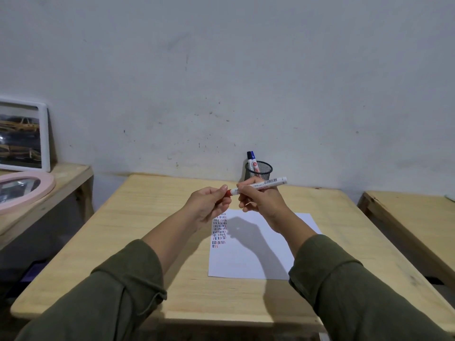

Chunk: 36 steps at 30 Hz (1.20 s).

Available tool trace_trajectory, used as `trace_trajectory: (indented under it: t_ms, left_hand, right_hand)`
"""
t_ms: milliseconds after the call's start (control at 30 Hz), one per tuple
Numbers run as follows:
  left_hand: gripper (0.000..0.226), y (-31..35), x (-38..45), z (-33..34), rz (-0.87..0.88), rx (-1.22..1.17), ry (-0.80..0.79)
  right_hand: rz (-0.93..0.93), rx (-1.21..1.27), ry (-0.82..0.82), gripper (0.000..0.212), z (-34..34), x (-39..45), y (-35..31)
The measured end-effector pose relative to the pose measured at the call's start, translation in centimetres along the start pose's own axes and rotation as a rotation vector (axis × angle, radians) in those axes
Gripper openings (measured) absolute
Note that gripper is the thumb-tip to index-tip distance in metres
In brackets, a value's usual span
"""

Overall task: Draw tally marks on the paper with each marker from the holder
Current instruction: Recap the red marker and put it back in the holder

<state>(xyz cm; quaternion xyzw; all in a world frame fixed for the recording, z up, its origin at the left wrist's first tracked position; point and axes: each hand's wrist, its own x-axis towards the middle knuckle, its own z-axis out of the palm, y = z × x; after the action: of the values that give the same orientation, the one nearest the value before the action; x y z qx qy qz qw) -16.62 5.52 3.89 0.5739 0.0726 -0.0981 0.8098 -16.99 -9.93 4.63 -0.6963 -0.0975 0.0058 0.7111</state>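
Head view. Two olive-green fabric sleeves fill the bottom edge, cuffs pushed back, bare forearms reaching toward 12 o'clock over a pale wooden table with visible grain and rounded corners.

I log one left hand, fingers curled, pinching the red cap at the end of a marker. One right hand is wrapped round the white barrel of that same marker; it lies near horizontal in the air, its barcoded tail pointing to 3 o'clock. Both hands are raised above the table. Whether the cap is seated or partly off, I cannot tell.

One white sheet of paper lies flat below the hands, at 6 o'clock from them, crossed by the hands' shadow. Its left margin carries a column of short tally strokes in blue, dark and red; too small to count.

One round black wire-mesh holder stands at the table's far edge, at 12 o'clock from the right hand, against the scuffed white wall. In it: one blue-capped marker, upright, leaning slightly left.

At 9 o'clock, a second wooden surface bears one white-framed picture propped on the wall and one pink oval-rimmed mirror. At 3 o'clock, a third wooden tabletop.
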Motion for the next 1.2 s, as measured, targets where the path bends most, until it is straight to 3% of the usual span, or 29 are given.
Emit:
trace_trajectory:
  t_ms: [233, 433, 600, 667, 867, 933, 1033, 1133, 1200]
  left_hand:
    - [0.009, -1.3, -0.3, 1.2, 0.187, -0.009, 0.015]
    - [0.008, -1.4, 0.3, 1.4, 0.222, -0.006, 0.04]
    - [0.013, 0.3, 1.9, 1.0, 0.214, -0.137, 0.137]
    - [0.014, 1.0, 2.7, 1.2, 0.219, -0.13, 0.129]
    - [0.011, 2.5, 5.4, 4.1, 0.304, 0.029, -0.019]
    - [0.01, 2.8, 6.8, 5.0, 0.328, 0.126, -0.024]
    - [0.009, 2.8, 9.4, 5.8, 0.358, 0.355, 0.07]
    - [0.027, 2.7, 11.2, 6.4, 0.352, 0.53, 0.172]
    - [0.036, 2.4, 12.5, 6.6, 0.346, 0.591, 0.192]
  right_hand:
    - [0.016, 0.133, 0.095, 0.009, 0.1, -0.9, 0.2]
    - [0.026, 0.149, 0.028, 0.004, -0.3, -1.3, 0.2]
    - [0.154, 0.323, -0.107, 0.047, -2.2, -0.8, -1.0]
    - [0.194, 0.342, -0.169, 0.053, -2.9, -0.5, -1.3]
    - [0.145, 0.153, -0.104, 0.004, -4.1, 1.9, -0.6]
    - [0.13, 0.158, -0.061, 0.013, -4.7, 3.2, -0.6]
    - [0.071, 0.135, 0.038, 0.045, -5.7, 5.7, -1.3]
    - [-0.004, -0.05, 0.133, 0.082, -7.1, 8.7, -2.1]
    - [-0.04, -0.178, 0.196, 0.094, -7.8, 10.6, -2.5]
